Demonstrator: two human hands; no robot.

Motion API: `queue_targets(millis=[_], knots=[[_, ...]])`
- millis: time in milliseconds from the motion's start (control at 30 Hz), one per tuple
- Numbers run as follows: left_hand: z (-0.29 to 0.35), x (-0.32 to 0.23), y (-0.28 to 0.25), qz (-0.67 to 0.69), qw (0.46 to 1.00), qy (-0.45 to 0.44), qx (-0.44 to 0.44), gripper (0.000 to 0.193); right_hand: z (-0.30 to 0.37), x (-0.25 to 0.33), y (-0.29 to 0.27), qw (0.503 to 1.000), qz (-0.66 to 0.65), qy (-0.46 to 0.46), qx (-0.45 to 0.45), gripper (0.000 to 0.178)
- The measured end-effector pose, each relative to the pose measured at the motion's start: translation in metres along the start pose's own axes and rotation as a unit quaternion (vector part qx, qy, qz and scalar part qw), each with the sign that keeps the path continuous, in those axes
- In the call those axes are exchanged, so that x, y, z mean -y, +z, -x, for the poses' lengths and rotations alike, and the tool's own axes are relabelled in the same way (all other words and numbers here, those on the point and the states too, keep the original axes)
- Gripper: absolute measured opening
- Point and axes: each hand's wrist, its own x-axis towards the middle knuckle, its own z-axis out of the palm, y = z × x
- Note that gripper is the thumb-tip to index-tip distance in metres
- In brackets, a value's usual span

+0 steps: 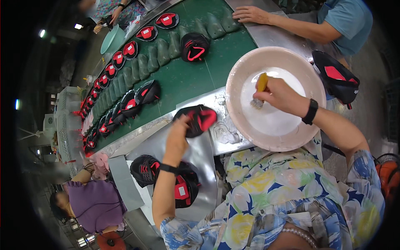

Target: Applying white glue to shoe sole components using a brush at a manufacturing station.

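Note:
My right hand [283,96] is closed around the yellow handle of a brush [261,82]. Its pale bristles dip into the white liquid [271,118] in a wide, pale pink basin [234,121]. To the left, my left hand [177,139], a little blurred, grips the near side of a black shoe upper [193,129] with red lining. That upper is above the metal ledge beside the basin, its opening toward the right. Below my left forearm, more black and red shoe uppers [143,170] lie on a metal sheet, partly hidden by the arm.
A green conveyor belt [175,93] carries rows of black shoe uppers and dark green lasts [162,52]. Another upper [335,75] is at the basin's right. Co-workers are at the top right [346,25], top left and lower left [96,204]. A teal basin [112,39] stands beyond the belt.

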Motion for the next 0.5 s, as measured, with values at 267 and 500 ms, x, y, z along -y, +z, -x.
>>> queue_targets(millis=[267,500], knots=[[-0.010,-0.050,0.035,0.148,0.966,-0.208,-0.046,0.056,0.037,-0.006,0.003,0.964,0.128,-0.140,0.185,0.027],[-0.060,-0.041,0.011,0.031,0.989,-0.139,0.038,0.028,0.050,-0.006,-0.068,0.993,0.054,-0.108,0.003,0.021]])
